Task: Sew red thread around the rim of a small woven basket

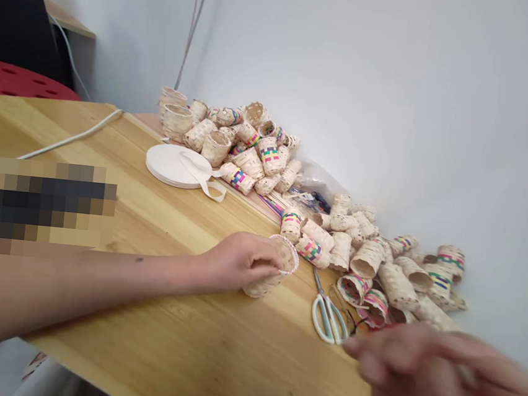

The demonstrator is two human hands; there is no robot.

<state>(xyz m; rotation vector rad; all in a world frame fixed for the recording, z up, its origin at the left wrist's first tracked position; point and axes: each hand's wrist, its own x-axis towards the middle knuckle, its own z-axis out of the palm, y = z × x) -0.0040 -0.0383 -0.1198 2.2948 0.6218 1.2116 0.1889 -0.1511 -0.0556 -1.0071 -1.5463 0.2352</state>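
Note:
My left hand (pixel 234 260) grips a small woven basket (pixel 262 287) by its near rim, fingers curled over the edge. The basket stands tilted on the table, its mouth facing up and right. A thin pink-and-white edging runs along the rim. In the lower right my right hand (pixel 438 376) is raised and blurred, with thumb and fingers drawn together; whatever they pinch is too smeared to name. White-handled scissors (pixel 322 292) lie between the two hands, beside some dark thin cord.
A long heap of woven baskets (pixel 393 284), some with coloured bands, lies along the wall. Nearer the left is a flat roll of white tape (pixel 174 165) with a loose end. A white cable (pixel 71 137) crosses the wooden table (pixel 211 355). A pixelated patch hides the left side.

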